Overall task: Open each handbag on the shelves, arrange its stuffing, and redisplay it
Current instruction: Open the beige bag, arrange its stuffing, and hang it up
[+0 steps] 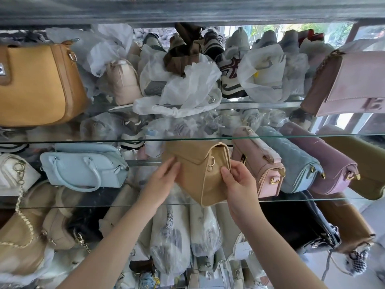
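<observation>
At centre, tan handbag (200, 172), tilted on the glass shelf (312, 199), lower corner past the front edge; flap shut, gold ring on its side, pale piping down the edge. At its 9 o'clock, left hand (164, 176), fingers straight against the front, grip apart. At 4 o'clock, right hand (237, 180), grip clamped on the side panel. Just beside at 3 o'clock, pink handbag (258, 170). At 12 o'clock, plastic bags (187, 88) holding shoes.

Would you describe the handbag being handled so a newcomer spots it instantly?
On the middle glass shelf, find the pale blue handbag and the pink bag. Between them stands the tan flap bag, the only one held: left hand on its front, right hand pinching its side.
</observation>
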